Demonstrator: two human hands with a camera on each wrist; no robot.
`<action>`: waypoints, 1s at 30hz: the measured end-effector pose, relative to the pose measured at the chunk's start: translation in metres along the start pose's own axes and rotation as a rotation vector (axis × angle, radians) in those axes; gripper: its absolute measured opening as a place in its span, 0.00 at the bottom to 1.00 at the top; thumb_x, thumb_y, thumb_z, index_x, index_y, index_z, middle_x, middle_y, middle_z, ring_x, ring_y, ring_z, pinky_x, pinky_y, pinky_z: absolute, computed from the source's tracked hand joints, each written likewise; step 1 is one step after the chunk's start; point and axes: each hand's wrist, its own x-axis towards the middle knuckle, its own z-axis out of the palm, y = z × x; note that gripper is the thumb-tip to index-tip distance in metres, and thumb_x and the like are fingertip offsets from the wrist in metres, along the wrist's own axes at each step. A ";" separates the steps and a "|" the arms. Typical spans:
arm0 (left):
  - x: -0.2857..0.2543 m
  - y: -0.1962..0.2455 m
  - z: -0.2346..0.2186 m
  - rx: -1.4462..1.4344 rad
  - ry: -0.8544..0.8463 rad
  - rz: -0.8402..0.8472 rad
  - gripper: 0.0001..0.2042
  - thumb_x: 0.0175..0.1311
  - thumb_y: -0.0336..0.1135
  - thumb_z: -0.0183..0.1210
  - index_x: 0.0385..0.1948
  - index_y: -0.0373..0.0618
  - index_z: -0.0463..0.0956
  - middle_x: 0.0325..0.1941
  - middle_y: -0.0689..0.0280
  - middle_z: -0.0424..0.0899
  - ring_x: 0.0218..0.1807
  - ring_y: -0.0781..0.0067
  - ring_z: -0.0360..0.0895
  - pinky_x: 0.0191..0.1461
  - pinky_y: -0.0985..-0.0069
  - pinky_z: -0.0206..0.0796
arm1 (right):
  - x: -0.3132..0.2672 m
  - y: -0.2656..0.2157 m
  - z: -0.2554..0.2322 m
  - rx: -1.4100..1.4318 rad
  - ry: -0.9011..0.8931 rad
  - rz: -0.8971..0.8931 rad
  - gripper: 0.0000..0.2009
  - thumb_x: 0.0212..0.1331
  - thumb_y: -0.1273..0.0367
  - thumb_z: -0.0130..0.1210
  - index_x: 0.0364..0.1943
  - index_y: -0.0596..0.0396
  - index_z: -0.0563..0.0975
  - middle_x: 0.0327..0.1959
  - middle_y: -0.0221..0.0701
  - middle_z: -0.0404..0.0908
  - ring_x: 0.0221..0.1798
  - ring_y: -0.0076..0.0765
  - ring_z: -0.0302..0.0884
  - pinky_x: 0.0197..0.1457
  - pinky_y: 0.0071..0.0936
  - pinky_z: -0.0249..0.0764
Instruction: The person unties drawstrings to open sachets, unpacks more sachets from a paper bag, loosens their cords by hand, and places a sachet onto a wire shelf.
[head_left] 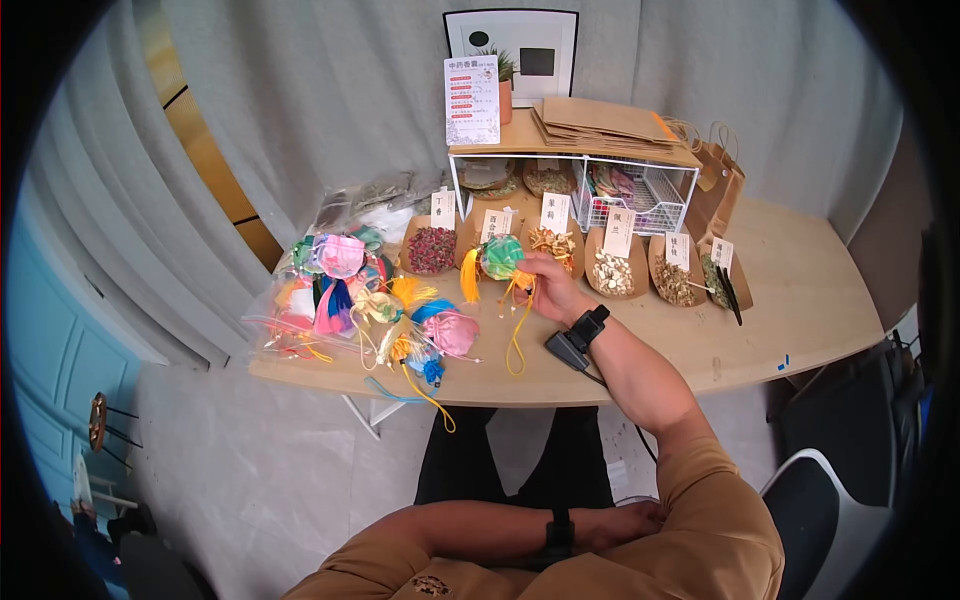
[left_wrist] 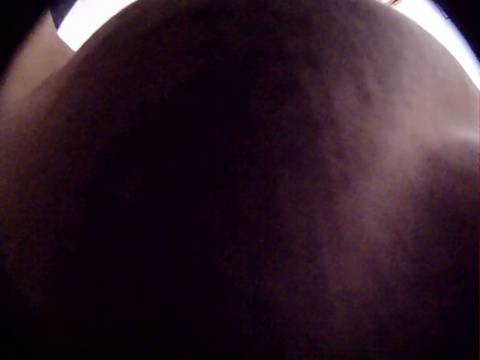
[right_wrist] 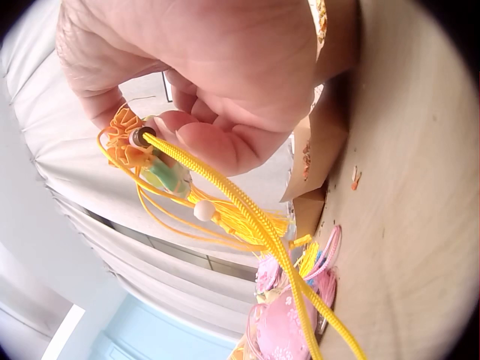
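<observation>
Over the table, my right hand (head_left: 550, 285) pinches the gathered orange neck of a green sachet (head_left: 501, 257) between thumb and fingers. A yellow tassel (head_left: 470, 275) hangs at the sachet's left, and its yellow cord (right_wrist: 225, 184) loops down below the hand. In the right wrist view a dark bead and a pale bead (right_wrist: 204, 210) show by the cord. My left hand (head_left: 635, 522) lies low by my lap, near the right sleeve, with its fingers partly hidden. Dark, blurred skin fills the left wrist view.
A pile of sachets (head_left: 452, 332) and plastic bags lie at the left. Labelled paper trays of dried herbs, including red buds (head_left: 433, 250), line the table's back. Behind them stands a shelf (head_left: 525, 135) with paper bags (head_left: 600, 125) on top. Black tongs (head_left: 730, 293) rest at the right.
</observation>
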 end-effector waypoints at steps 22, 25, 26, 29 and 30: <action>-0.006 0.010 0.017 0.693 0.264 0.202 0.18 0.62 0.30 0.57 0.51 0.32 0.71 0.51 0.61 0.80 0.51 0.76 0.76 0.57 0.76 0.67 | 0.000 0.003 0.000 -0.033 -0.036 0.021 0.11 0.62 0.69 0.50 0.43 0.62 0.75 0.31 0.29 0.80 0.24 0.20 0.77 0.25 0.18 0.71; -0.006 0.005 0.016 0.718 0.267 0.290 0.17 0.62 0.30 0.57 0.51 0.31 0.71 0.50 0.59 0.80 0.51 0.75 0.76 0.57 0.76 0.67 | 0.000 0.001 0.001 -0.027 -0.039 0.033 0.11 0.62 0.69 0.50 0.42 0.62 0.75 0.29 0.29 0.80 0.24 0.21 0.77 0.25 0.18 0.71; -0.006 0.003 0.017 0.720 0.281 0.356 0.17 0.63 0.30 0.57 0.51 0.31 0.70 0.50 0.59 0.80 0.51 0.75 0.76 0.57 0.75 0.67 | 0.000 0.001 0.002 -0.027 -0.039 0.033 0.11 0.62 0.69 0.50 0.42 0.62 0.75 0.29 0.29 0.80 0.24 0.21 0.77 0.25 0.18 0.71; -0.007 0.002 0.016 0.718 0.298 0.388 0.17 0.63 0.31 0.56 0.51 0.30 0.70 0.50 0.59 0.80 0.51 0.74 0.76 0.57 0.75 0.67 | 0.001 0.002 0.001 -0.025 -0.024 0.036 0.11 0.62 0.69 0.50 0.42 0.62 0.75 0.29 0.29 0.80 0.24 0.21 0.77 0.25 0.18 0.71; -0.007 0.003 0.017 0.712 0.303 0.354 0.17 0.62 0.30 0.56 0.51 0.30 0.70 0.50 0.58 0.80 0.51 0.73 0.76 0.57 0.74 0.67 | 0.001 0.002 0.001 -0.026 -0.025 0.037 0.11 0.62 0.69 0.50 0.42 0.62 0.75 0.29 0.29 0.80 0.24 0.22 0.77 0.25 0.19 0.71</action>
